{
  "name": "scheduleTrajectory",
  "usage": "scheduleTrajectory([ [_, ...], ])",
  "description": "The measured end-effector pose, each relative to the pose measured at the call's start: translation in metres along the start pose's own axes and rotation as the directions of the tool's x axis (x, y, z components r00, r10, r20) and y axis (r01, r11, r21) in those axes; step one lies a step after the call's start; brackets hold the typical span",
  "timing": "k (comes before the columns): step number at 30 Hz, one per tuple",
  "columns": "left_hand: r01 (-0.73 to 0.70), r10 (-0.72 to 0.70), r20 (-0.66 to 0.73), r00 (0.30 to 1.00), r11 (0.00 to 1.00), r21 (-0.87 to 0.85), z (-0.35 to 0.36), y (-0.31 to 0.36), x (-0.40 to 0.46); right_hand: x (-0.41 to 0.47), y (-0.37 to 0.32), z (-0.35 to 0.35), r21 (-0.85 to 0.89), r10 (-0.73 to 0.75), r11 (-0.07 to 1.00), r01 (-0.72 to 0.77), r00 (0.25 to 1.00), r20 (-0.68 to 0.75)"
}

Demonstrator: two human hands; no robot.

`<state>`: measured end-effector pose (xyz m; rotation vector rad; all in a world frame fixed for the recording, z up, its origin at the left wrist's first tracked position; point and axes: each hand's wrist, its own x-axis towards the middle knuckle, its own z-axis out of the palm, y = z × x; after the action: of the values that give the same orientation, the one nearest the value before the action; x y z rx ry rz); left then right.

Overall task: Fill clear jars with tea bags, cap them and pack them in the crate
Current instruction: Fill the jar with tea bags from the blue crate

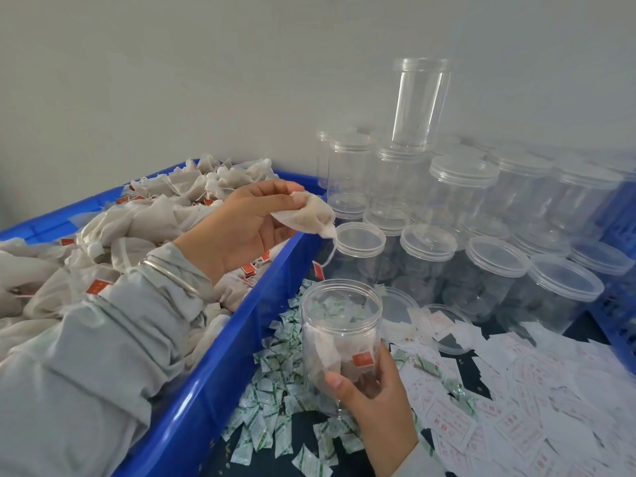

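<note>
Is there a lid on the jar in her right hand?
No, the jar in the right hand has an open mouth with no lid.

Dark tabletop (480, 382) under a blue bin (220, 366), capped clear jars (488, 270), green sachets (272, 383), white slips (537, 401).

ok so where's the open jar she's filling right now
In the head view, lower centre: the right hand grips the open jar upright, just right of the blue crate, above the green-and-white sachets.
</note>
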<state>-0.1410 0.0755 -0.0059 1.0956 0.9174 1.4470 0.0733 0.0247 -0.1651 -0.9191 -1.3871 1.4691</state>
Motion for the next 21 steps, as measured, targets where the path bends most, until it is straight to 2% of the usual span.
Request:
scheduleTrajectory([
  [4,0.028,-0.039,0.156,0.987,0.997,0.072,0.018,-0.004,-0.010,0.000,0.001,-0.001,-0.005,0.017,1.000,-0.017,1.000,0.013],
  [7,0.060,-0.090,0.198,0.976,0.987,0.152,0.026,-0.009,-0.014,0.000,0.001,-0.001,-0.007,0.017,1.000,-0.017,1.000,0.011],
  [10,0.034,-0.107,0.229,0.967,0.953,0.301,0.029,-0.012,-0.016,-0.001,-0.001,0.000,-0.006,0.017,1.000,-0.017,1.000,0.016],
  [13,-0.028,-0.090,0.237,0.967,0.891,0.453,0.032,-0.017,-0.018,-0.001,0.000,-0.001,-0.002,0.016,1.000,-0.016,1.000,0.016],
  [18,-0.073,-0.117,0.283,0.952,0.811,0.580,0.032,-0.020,-0.019,-0.001,-0.001,0.001,0.001,0.007,1.000,-0.007,1.000,0.003],
  [21,-0.072,-0.083,0.200,0.976,0.747,0.661,0.028,-0.022,-0.014,-0.001,-0.001,0.001,-0.002,0.009,1.000,-0.009,1.000,-0.016],
])
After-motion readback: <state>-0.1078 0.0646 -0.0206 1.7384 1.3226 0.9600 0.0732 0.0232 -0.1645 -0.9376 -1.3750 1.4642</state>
